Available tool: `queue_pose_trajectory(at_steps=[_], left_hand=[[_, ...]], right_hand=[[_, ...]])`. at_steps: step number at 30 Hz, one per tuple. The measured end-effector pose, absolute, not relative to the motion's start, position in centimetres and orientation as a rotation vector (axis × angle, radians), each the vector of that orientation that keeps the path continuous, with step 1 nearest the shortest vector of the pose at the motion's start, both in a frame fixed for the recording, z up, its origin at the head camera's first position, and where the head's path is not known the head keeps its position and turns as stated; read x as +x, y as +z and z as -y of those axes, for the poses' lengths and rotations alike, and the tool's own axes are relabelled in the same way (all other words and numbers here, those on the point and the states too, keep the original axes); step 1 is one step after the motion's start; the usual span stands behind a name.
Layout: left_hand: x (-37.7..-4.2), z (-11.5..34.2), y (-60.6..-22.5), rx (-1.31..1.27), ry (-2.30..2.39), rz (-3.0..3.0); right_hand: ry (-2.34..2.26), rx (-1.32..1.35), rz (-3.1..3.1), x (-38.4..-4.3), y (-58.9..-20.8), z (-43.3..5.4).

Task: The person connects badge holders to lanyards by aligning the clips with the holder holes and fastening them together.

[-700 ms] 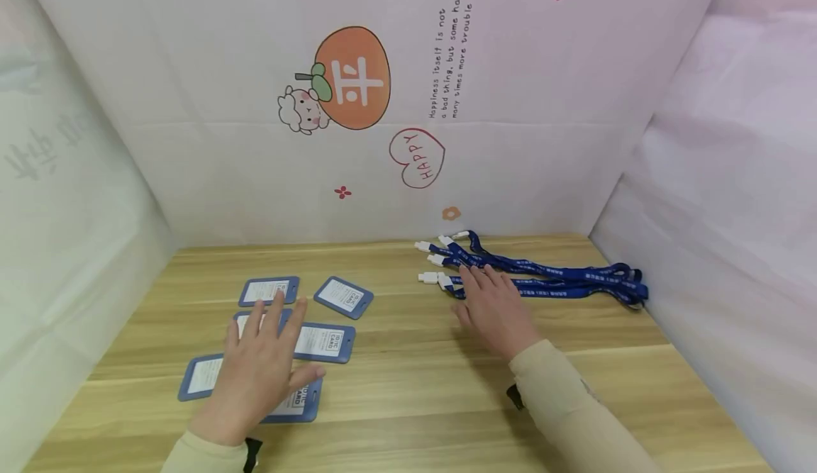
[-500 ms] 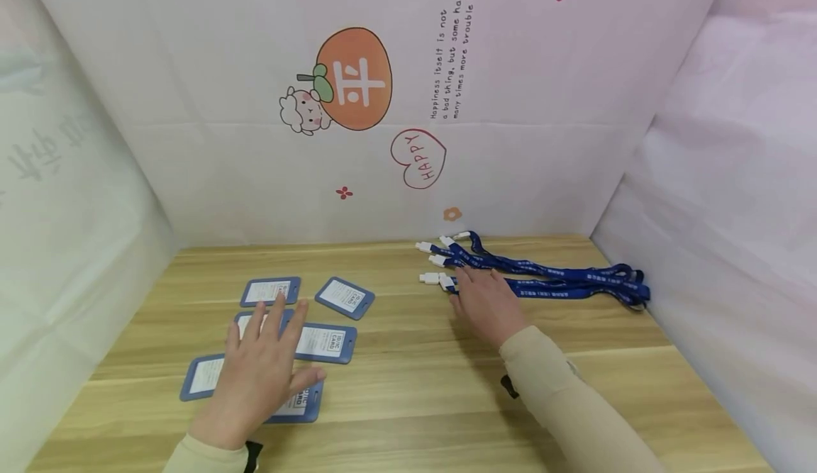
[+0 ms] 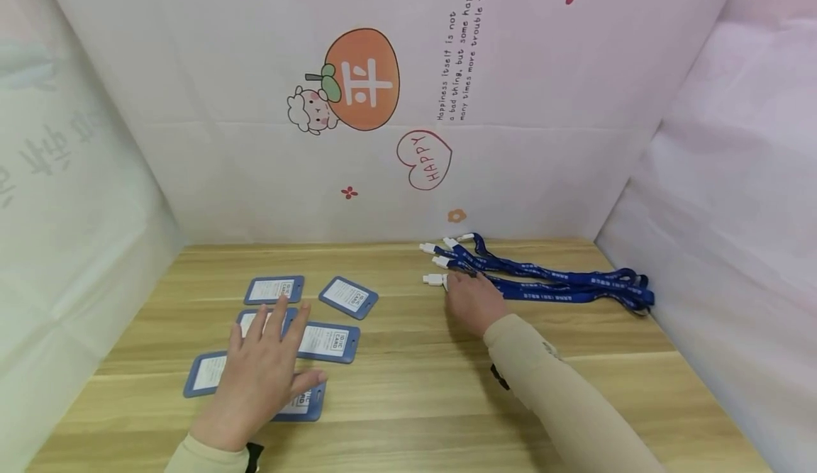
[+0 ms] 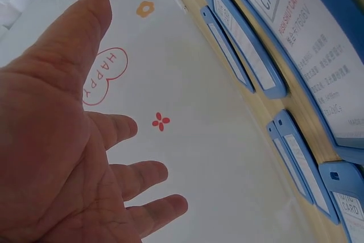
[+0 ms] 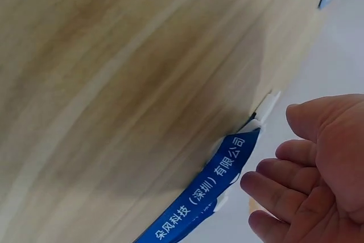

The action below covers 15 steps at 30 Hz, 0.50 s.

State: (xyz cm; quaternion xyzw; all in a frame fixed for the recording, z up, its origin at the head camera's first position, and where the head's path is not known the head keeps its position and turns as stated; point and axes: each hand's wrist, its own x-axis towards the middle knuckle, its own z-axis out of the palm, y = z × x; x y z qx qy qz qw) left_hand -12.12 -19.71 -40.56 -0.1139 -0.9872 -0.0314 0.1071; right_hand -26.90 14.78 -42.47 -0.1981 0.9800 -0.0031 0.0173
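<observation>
My left hand (image 3: pixel 258 377) is spread, palm down, over several blue ID card holders; in the left wrist view its palm (image 4: pixel 45 146) shows nothing held. Partly under the hand lie a card holder (image 3: pixel 207 374) on the left and a nearer one (image 3: pixel 305 405). Several dark blue lanyards (image 3: pixel 542 292) with white plastic clips (image 3: pixel 436 279) lie at the back right. My right hand (image 3: pixel 472 303) is at their clip ends, covering part of the front one. In the right wrist view its thumb and loosely bent fingers stand apart, beside the printed blue strap (image 5: pixel 205 192).
Other card holders lie farther back, one upper left (image 3: pixel 274 290), one tilted (image 3: pixel 349 297) and one in the middle (image 3: pixel 328 343). The wood-grain table (image 3: pixel 396 395) meets a printed white sheet (image 3: pixel 255 196) behind, with more white sheeting (image 3: pixel 715 246) along the sides.
My right hand has moved a little left and nearer, its fingers bending in toward the lanyard clips. My left hand stays over the card holders. The whole view has shifted slightly.
</observation>
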Motion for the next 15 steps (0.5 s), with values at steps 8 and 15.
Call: queue_pose_trajectory(at_steps=[8, 15], left_hand=[[-12.0, 19.5, -40.4, -0.317, -0.096, 2.92], [-11.8, 19.4, -40.4, -0.315, -0.112, 2.934]], right_hand=[[0.034, -0.54, -3.013, -26.7, -43.1, -14.9], [-0.007, -0.551, -3.001, -25.9, -43.7, -15.6]])
